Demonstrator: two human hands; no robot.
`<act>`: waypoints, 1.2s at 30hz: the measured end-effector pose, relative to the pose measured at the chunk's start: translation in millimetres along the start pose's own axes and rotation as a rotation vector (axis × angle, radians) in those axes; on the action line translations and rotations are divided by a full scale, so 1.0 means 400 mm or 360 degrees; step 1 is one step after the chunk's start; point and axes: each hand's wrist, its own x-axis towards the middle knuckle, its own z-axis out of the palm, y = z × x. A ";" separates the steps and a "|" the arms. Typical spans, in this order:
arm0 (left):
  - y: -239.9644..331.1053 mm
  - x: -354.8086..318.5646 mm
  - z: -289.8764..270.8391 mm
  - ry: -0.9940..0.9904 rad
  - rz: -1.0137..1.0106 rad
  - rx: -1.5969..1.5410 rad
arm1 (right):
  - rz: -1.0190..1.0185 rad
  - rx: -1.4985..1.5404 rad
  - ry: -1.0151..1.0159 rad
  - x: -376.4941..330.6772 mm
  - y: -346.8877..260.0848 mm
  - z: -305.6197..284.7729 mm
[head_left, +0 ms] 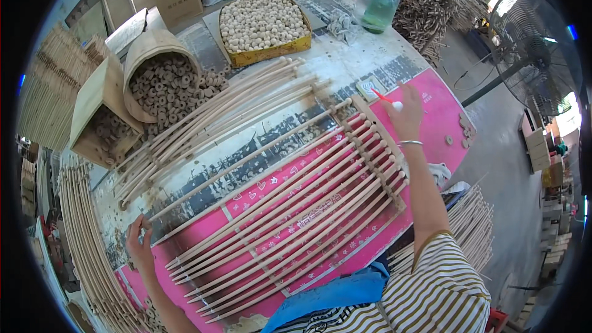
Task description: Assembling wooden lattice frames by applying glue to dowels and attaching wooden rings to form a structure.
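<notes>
My left hand [140, 239] is closed at the near-left end of a long wooden rod [246, 161]. That rod slants up to the right, its far end at the top of a wooden rack bar [399, 200]. Several more rods [277, 240] lie side by side below it, their right ends with small round knobs and rings near the bar. Beyond the bar, my right hand [407, 114] is closed around a small white thing with a slim red tip [383, 95], perhaps a glue bottle; the fingers partly hide it. A pink printed sheet [431, 108] lies underneath.
Behind the rods are a yellow box of pale beads [271, 55], a tipped wooden tub of brown rings [132, 74] and another bundle of rods [209, 117]. A green bottle with a blue cap [379, 9] stands at the back. On the right is a standing fan [524, 49].
</notes>
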 end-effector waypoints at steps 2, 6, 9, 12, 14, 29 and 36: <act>-0.010 -0.003 0.006 -0.0006 0.0059 0.0030 | 0.0134 -0.0341 -0.0008 -0.025 0.143 -0.015; -0.018 -0.015 0.002 0.0037 0.0105 0.0089 | 0.0712 0.0212 -0.0772 -0.047 0.205 -0.031; -0.041 -0.042 -0.030 0.0044 0.0031 0.0141 | 0.0636 0.0195 -0.0903 -0.049 0.215 0.009; -0.045 -0.036 -0.005 0.0101 0.0054 0.0139 | 0.0688 0.0584 -0.0689 -0.060 0.218 0.012; -0.002 -0.017 0.008 0.0101 0.0072 0.0041 | 0.0723 0.1035 -0.0771 -0.033 0.123 -0.035; 0.039 -0.066 -0.015 0.0145 0.0015 0.0147 | -0.1091 0.1594 -0.1134 -0.239 -0.994 -0.009; 0.039 -0.072 -0.012 0.0207 0.0043 0.0137 | -0.1400 0.1427 -0.0956 -0.267 -1.067 0.006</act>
